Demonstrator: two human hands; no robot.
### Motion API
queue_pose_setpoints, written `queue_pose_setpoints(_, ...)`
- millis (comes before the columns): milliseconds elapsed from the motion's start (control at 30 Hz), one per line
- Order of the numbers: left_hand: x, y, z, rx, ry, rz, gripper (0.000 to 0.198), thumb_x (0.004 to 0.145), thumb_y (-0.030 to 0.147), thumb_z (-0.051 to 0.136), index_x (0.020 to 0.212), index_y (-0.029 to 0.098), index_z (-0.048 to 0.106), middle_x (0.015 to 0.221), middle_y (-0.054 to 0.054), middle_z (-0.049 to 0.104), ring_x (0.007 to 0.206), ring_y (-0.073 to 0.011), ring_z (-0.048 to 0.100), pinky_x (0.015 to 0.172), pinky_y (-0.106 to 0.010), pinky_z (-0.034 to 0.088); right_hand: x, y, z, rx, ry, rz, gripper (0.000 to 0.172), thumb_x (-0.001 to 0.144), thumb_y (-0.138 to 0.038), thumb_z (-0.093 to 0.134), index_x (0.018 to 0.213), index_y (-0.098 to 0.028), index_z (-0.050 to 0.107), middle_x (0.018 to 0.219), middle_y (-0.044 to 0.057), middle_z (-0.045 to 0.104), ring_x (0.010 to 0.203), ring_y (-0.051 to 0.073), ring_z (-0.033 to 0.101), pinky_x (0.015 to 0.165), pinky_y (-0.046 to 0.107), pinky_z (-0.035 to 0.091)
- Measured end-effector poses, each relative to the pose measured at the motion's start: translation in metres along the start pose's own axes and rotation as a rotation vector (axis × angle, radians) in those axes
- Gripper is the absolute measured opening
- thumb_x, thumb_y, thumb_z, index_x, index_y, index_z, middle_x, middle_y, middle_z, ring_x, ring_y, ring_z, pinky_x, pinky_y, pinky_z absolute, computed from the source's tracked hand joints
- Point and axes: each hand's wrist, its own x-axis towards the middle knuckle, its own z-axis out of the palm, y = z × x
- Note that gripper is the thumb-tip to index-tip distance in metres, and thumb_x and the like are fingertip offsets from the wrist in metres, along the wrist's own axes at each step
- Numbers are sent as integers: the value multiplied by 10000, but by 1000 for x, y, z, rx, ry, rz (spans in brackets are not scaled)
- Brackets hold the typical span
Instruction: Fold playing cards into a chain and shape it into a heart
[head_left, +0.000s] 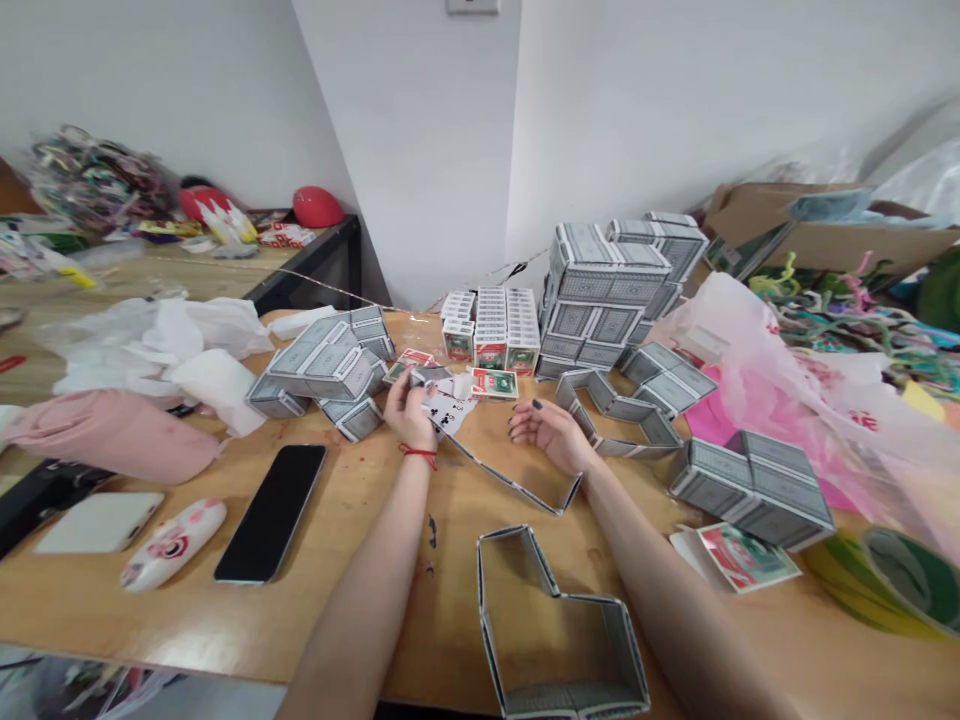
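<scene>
My left hand (410, 412), a red string round its wrist, is closed at the middle of the table on a grey-backed folded playing card (430, 374), partly hidden by the fingers. Loose playing cards (448, 412) lie face up just right of it. My right hand (551, 432) has its fingers apart and holds nothing. Between my forearms a strip of joined cards (510, 482) stands on edge, bent near the right wrist. Closer to me stands an L-shaped frame of joined cards (556, 597). Another open card frame (619, 412) stands right of my right hand.
Card boxes (491, 330) stand in rows at the back. Stacked card blocks rise at the right (600, 300) and left (322, 365). A phone (271, 515) and white oval object (174, 543) lie left; tape rolls (885, 580) and pink plastic bags (780, 370) are right.
</scene>
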Motion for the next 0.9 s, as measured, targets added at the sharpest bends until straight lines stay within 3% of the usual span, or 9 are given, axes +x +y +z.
queue_pose_setpoints(133,-11,4,7,24,-118,-25,355,665,203,477,998,156,588,985,-51,613,896,-187,566,745,-267,466,-7,-6,12,16,-260,107,317,724,-356,574,972,-159,554,1042,123,601,915,205,589,790,404,462)
queue_pose_setpoints(300,-9,-2,9,62,-6,-75,368,686,215,463,1044,160,530,1042,-66,569,944,-175,537,725,-239,467,-9,-10,15,-28,-492,145,482,712,-375,591,1139,-194,459,1224,132,476,1062,201,507,902,421,378)
queue_pose_setpoints(400,-6,-7,8,78,3,-97,372,684,228,468,1046,162,519,1046,-69,559,940,-173,535,697,-230,475,-8,-12,15,-105,-603,113,620,665,-327,645,1219,-230,384,1284,112,413,1145,187,427,943,408,334)
queue_pose_setpoints(500,-5,-12,7,58,-21,-126,369,672,241,481,1030,166,524,1024,-66,562,926,-179,539,657,-230,488,-10,-14,17,-168,-662,57,606,633,-260,673,1190,-244,433,1301,80,393,1186,174,376,969,384,306)
queue_pose_setpoints(667,-3,-14,7,14,-9,-138,346,649,228,504,985,161,545,994,-65,565,912,-178,540,633,-223,494,-11,-19,16,-294,-707,66,254,698,-286,604,937,-201,608,1320,54,370,1223,182,317,977,367,290)
queue_pose_setpoints(900,2,-7,8,-41,107,-141,324,632,204,512,946,140,560,974,-69,579,840,-164,561,622,-235,485,-12,-17,9,-161,-676,100,235,725,-356,585,858,-164,611,1288,82,411,1218,210,320,1000,355,237)
